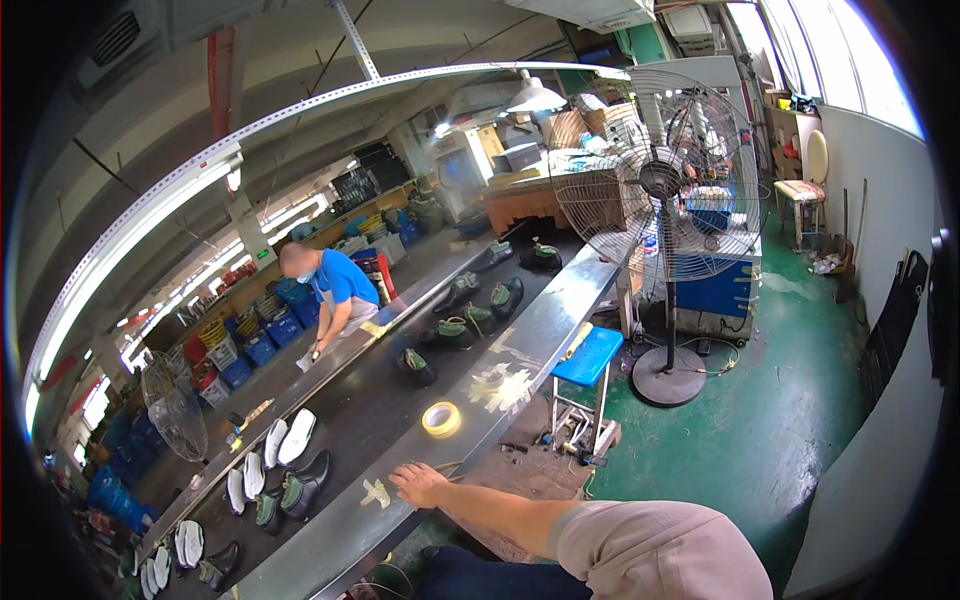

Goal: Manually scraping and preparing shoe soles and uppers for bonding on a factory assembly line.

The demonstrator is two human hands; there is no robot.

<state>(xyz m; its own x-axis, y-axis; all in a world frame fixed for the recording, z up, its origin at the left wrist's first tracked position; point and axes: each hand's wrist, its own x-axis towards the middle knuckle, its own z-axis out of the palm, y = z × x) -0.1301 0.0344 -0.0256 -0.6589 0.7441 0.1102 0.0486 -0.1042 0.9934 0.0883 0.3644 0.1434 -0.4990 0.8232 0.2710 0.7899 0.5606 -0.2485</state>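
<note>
My right hand point(418, 485) rests palm down on the metal ledge point(335, 520) beside a dark conveyor belt, its fingers spread and nothing held. A small piece of yellowish tape point(376, 493) is stuck to the ledge by the fingertips. Farther along sits a roll of yellow masking tape point(441, 432), and past it a patch of torn tape strips point(500, 388). Dark shoes with green linings, such as one shoe point(306, 484), stand on the belt. Pale soles point(297, 436) lie next to several of them. My left hand is out of view.
A co-worker in a blue shirt point(348, 278) bends over the belt's far side. To the right stand a blue stool point(588, 357) and a large pedestal fan point(660, 180) on the green floor point(740, 430). Baskets and blue crates point(262, 348) line the back.
</note>
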